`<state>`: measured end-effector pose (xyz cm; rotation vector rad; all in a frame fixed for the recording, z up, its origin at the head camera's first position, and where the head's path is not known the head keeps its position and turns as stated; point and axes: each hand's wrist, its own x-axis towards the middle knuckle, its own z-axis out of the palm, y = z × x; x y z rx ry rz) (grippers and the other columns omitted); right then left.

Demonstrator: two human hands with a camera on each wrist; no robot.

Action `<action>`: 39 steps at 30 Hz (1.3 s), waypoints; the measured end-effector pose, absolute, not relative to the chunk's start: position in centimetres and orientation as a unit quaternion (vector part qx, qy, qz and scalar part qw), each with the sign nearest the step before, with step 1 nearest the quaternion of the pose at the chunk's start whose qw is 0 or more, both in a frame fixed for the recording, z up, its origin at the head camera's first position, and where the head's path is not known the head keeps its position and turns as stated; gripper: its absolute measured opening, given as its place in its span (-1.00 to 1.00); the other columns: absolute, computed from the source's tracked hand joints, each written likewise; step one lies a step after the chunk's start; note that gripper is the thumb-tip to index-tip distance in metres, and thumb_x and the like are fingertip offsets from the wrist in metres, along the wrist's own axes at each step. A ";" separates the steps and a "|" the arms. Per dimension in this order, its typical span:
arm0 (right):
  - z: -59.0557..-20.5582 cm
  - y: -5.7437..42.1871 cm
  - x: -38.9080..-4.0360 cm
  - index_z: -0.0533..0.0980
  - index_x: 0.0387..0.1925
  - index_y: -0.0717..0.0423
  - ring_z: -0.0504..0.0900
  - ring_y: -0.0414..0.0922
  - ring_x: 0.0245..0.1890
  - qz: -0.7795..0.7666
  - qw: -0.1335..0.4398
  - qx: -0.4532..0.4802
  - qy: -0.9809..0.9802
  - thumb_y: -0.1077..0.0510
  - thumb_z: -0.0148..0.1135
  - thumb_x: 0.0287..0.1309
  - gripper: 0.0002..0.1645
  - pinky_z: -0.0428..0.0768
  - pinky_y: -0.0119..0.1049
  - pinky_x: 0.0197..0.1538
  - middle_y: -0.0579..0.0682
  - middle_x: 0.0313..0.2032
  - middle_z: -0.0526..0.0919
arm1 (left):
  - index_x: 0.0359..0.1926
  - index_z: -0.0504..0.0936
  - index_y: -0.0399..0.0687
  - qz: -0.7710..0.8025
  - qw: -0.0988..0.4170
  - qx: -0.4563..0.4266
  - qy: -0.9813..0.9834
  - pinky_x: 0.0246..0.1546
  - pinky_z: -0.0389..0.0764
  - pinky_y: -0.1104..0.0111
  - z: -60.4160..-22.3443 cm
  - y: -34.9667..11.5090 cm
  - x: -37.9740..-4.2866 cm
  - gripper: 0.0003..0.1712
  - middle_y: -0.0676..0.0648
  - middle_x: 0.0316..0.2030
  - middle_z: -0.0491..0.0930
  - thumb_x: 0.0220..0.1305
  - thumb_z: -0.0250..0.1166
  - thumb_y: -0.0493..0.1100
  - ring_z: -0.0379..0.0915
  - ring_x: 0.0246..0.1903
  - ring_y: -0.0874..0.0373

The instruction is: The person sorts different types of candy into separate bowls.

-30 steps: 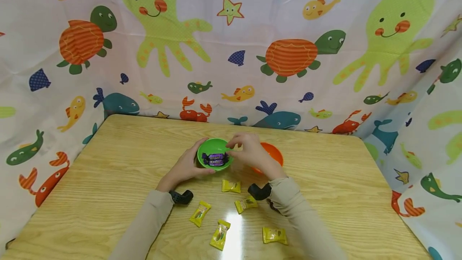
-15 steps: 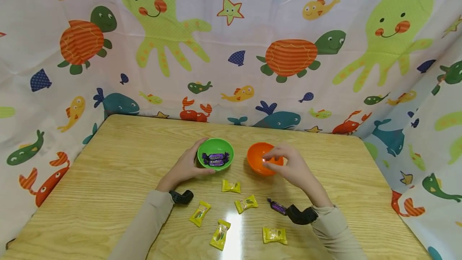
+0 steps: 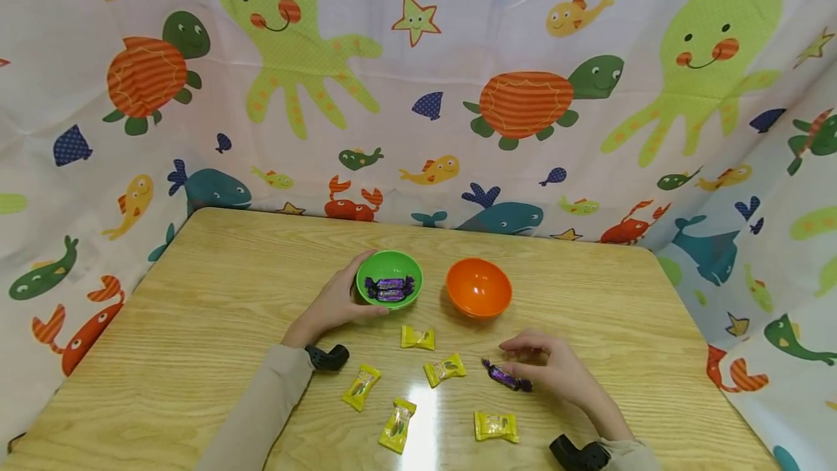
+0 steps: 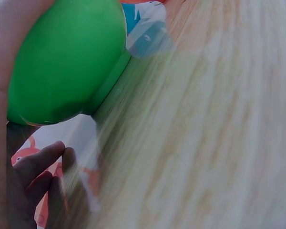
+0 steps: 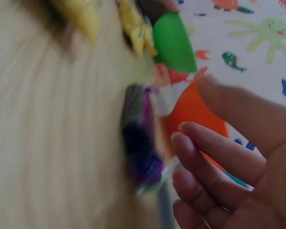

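Note:
My left hand (image 3: pixel 336 300) holds the green bowl (image 3: pixel 407 262) from its left side, thumb along the near rim and fingers round the far side. Inside the bowl lie purple-wrapped candies (image 3: pixel 391 289), side by side. Seen close in the left wrist view, the outer wall of the green bowl (image 4: pixel 71 57) stands on the wood. My right hand (image 3: pixel 556 369) hovers at a single purple-wrapped candy (image 3: pixel 503 375) on the table, thumb and fingers apart around it. In the right wrist view that purple candy (image 5: pixel 142 133) looks blurred and the fingers do not close on it.
Right of the green bowl stands an orange bowl (image 3: pixel 479 288), nothing visible in it. Several yellow-wrapped candies, such as one yellow candy (image 3: pixel 445 369), lie scattered over the near part of the wooden table (image 3: pixel 196 325). A sea-animal curtain (image 3: pixel 392 93) hangs behind.
My right hand has left the green bowl, passed over the orange bowl and come down toward the near right, beside the loose purple candy. The left hand stays on the green bowl.

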<state>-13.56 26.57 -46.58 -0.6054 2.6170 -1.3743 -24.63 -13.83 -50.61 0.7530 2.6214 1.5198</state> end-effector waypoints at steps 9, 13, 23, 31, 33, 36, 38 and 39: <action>-48.7 28.0 -13.2 0.63 0.03 -0.02 0.55 -0.12 -0.10 -0.471 0.087 -0.221 0.849 0.06 0.56 -0.01 -0.49 0.50 -0.39 -0.02 -0.09 -0.02 0.65 | 0.56 0.02 0.09 0.478 0.010 0.237 0.846 0.35 0.15 -0.15 -50.6 -13.8 -24.6 0.31 -0.04 0.37 0.31 -0.10 0.59 0.23 0.18 0.38 -0.05; -48.9 28.1 -13.2 0.63 0.03 -0.03 0.54 -0.13 -0.07 -0.467 0.077 -0.242 0.847 0.05 0.59 -0.06 -0.45 0.49 -0.40 0.01 -0.10 -0.01 0.64 | 0.56 0.03 0.10 0.479 0.009 0.233 0.846 0.34 0.15 -0.16 -50.6 -13.8 -24.6 0.31 -0.04 0.37 0.31 -0.10 0.59 0.23 0.18 0.37 -0.05; -49.3 28.1 -13.3 0.64 -0.06 -0.07 0.56 -0.14 -0.06 -0.461 0.057 -0.260 0.847 0.05 0.61 -0.10 -0.50 0.51 -0.40 0.00 -0.12 -0.06 0.64 | 0.56 0.03 0.10 0.486 0.009 0.234 0.842 0.35 0.14 -0.15 -50.6 -13.8 -24.6 0.30 -0.02 0.38 0.30 -0.09 0.60 0.19 0.16 0.39 -0.03; -48.8 27.2 -12.7 0.67 -0.19 0.05 0.60 -0.07 -0.14 -0.448 -0.007 -0.289 0.846 0.34 0.52 -0.03 -0.68 0.49 -0.41 0.03 -0.01 -0.19 0.67 | 0.56 0.02 0.07 0.483 0.008 0.239 0.843 0.36 0.14 -0.14 -50.6 -13.9 -24.7 0.31 -0.02 0.39 0.29 -0.09 0.60 0.20 0.17 0.39 -0.02; -48.1 26.9 -12.4 0.67 -0.21 0.08 0.60 -0.06 -0.15 -0.453 -0.012 -0.293 0.842 0.38 0.50 -0.03 -0.69 0.51 -0.41 0.01 0.01 -0.21 0.67 | 0.56 0.02 0.07 0.482 0.008 0.238 0.843 0.36 0.13 -0.14 -50.7 -13.9 -24.7 0.31 -0.02 0.39 0.29 -0.09 0.60 0.20 0.16 0.39 -0.02; -47.4 26.5 -12.2 0.67 -0.22 0.11 0.59 -0.05 -0.17 -0.457 -0.019 -0.302 0.836 0.41 0.49 -0.04 -0.69 0.52 -0.39 -0.01 0.03 -0.23 0.66 | 0.56 0.02 0.06 0.483 0.008 0.237 0.843 0.37 0.13 -0.14 -50.7 -13.9 -24.7 0.31 -0.02 0.39 0.29 -0.09 0.60 0.20 0.15 0.39 -0.02; -47.4 26.5 -12.1 0.67 -0.22 0.11 0.59 -0.05 -0.17 -0.460 -0.024 -0.304 0.834 0.42 0.49 -0.04 -0.69 0.53 -0.40 -0.02 0.04 -0.24 0.66 | 0.56 0.03 0.05 0.480 0.007 0.236 0.845 0.37 0.12 -0.14 -50.7 -13.8 -24.6 0.31 -0.03 0.39 0.29 -0.09 0.60 0.20 0.15 0.40 -0.03; -47.4 26.5 -12.1 0.68 -0.23 0.11 0.59 -0.05 -0.17 -0.460 -0.025 -0.301 0.835 0.42 0.49 -0.04 -0.69 0.52 -0.41 -0.01 0.03 -0.24 0.66 | 0.56 0.03 0.05 0.479 0.007 0.236 0.846 0.37 0.12 -0.14 -50.6 -13.8 -24.6 0.31 -0.03 0.39 0.29 -0.09 0.60 0.20 0.15 0.40 -0.03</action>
